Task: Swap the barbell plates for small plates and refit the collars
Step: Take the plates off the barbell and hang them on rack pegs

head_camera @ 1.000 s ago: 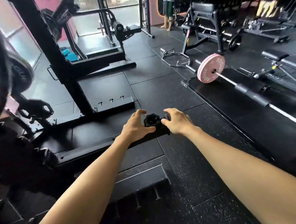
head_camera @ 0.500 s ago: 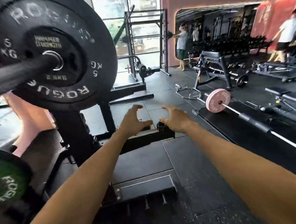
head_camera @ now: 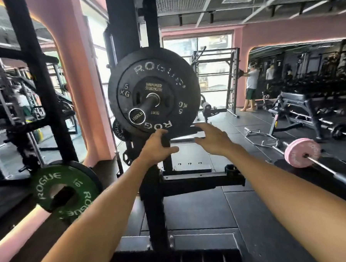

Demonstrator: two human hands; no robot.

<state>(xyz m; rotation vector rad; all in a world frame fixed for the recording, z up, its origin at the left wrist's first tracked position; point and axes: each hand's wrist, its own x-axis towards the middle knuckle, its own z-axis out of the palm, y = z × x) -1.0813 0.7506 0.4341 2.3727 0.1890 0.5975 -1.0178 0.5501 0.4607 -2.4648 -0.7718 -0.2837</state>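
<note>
The barbell sleeve point(head_camera: 137, 116), capped "1500LB", points toward me from the rack. On it sits a black 5 kg Rogue plate point(head_camera: 177, 74) with a smaller Hammer Strength plate point(head_camera: 153, 87) in front. No collar is on the sleeve. A black collar point(head_camera: 231, 169) rests on the rack's low cross beam point(head_camera: 201, 182). My left hand point(head_camera: 157, 147) hovers just under the big plate's lower rim, thumb up, fingers loosely bent, holding nothing. My right hand point(head_camera: 212, 138) is beside it, fingers spread toward the rim, also holding nothing.
A green 10 kg Rogue plate point(head_camera: 65, 192) hangs on a storage peg at lower left. The rack upright point(head_camera: 153, 202) stands between my arms. A barbell with pink plates point(head_camera: 301, 152) lies on the floor at right. A person point(head_camera: 252, 86) stands far back.
Both hands let go of the collar, leaving it on the low beam, and rose to the plate's lower rim. My view lifted from the floor to the loaded sleeve.
</note>
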